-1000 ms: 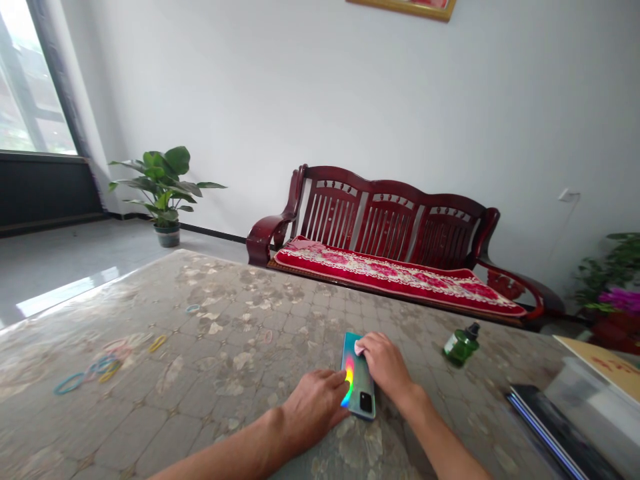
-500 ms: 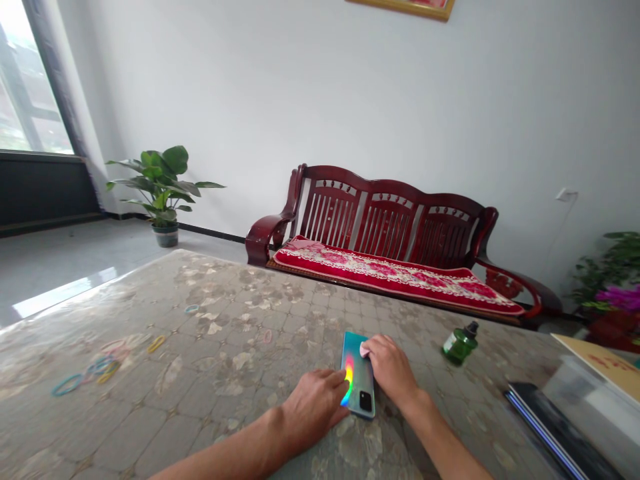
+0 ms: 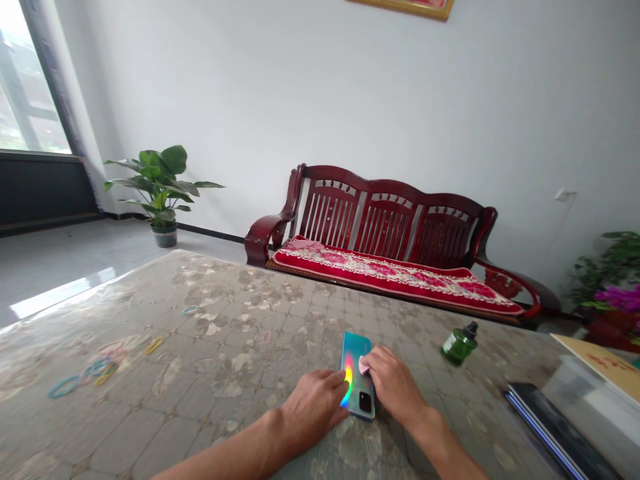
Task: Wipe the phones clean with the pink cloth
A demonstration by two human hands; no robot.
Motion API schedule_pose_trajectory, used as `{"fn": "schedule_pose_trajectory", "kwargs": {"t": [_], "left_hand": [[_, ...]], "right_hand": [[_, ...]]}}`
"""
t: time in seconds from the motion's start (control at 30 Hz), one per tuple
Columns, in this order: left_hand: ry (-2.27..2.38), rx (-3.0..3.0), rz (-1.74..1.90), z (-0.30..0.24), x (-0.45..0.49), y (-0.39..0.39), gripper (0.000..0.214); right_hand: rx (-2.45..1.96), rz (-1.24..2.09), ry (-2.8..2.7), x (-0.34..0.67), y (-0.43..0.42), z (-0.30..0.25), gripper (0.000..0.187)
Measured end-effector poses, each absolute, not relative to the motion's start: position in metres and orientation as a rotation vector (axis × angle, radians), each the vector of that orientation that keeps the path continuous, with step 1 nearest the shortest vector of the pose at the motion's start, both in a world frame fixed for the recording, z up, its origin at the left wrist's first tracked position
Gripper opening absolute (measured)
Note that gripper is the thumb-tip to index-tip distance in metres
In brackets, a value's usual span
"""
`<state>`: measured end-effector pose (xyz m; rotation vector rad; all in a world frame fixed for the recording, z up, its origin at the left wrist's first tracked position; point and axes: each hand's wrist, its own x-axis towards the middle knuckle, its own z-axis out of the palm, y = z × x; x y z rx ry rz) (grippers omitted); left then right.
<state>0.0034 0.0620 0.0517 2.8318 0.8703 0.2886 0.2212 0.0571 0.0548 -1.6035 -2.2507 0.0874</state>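
Note:
A smartphone (image 3: 356, 347) with a shiny blue-green back lies face down on the patterned tablecloth, its camera block at the near end. Rainbow glare crosses its left side. My left hand (image 3: 315, 402) is closed against the phone's left edge, gripping it with the fingertips. In my right hand (image 3: 393, 381) a small pale pink pad (image 3: 363, 365) is pinched and pressed on the phone's back near the right edge. Most of the pad is hidden by the fingers. To the right stands a small green bottle (image 3: 461, 343) with a black top.
Several coloured hair ties (image 3: 100, 367) lie on the left of the table (image 3: 210, 413). At the right are a dark folder-like stack (image 3: 555, 427) and a clear plastic box (image 3: 585, 393). Behind the table are a red wooden bench (image 3: 390, 220) and a potted plant (image 3: 165, 233).
My right hand has slid the pink pad a short way toward me along the phone's back. My left hand and the phone have stayed in place.

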Motion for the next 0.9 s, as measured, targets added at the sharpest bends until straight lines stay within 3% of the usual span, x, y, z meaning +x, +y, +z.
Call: {"fn": "schedule_pose_trajectory", "kwargs": {"t": [0.9], "left_hand": [[0.866, 2.846, 0.270, 0.048, 0.004, 0.063, 0.021]], "right_hand": [[-1.726, 0.029, -2.213, 0.199, 0.079, 0.060, 0.027]]}}
